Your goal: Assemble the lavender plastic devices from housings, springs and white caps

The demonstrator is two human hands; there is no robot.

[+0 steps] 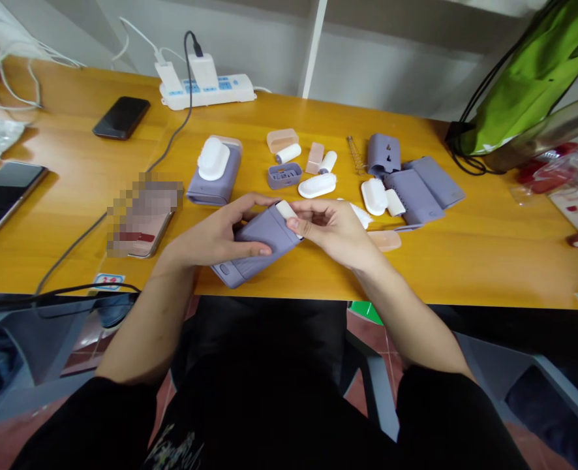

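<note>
Held above the table's front edge is a purple plastic case [264, 245], tilted with its far end up to the right. My left hand [220, 232] wraps round its body, thumb lying along the top face. At the far end, my right hand [331, 228] pinches a small white piece [286, 210] against the case. Whether that piece is seated in the case or apart from it I cannot tell. Beyond my hands lies a white oval piece [317, 186], close to a small purple tray [284, 175]. A similar purple case [215, 173] with a white oval part [213, 158] on it stands left.
Purple case parts [419, 192], a metal spring [355, 155] and a pinkish clear cover [385, 241] lie to the right. Phones [121, 117] and a power strip [230, 91] are on the left and at the back. A cable [169, 147] crosses the table.
</note>
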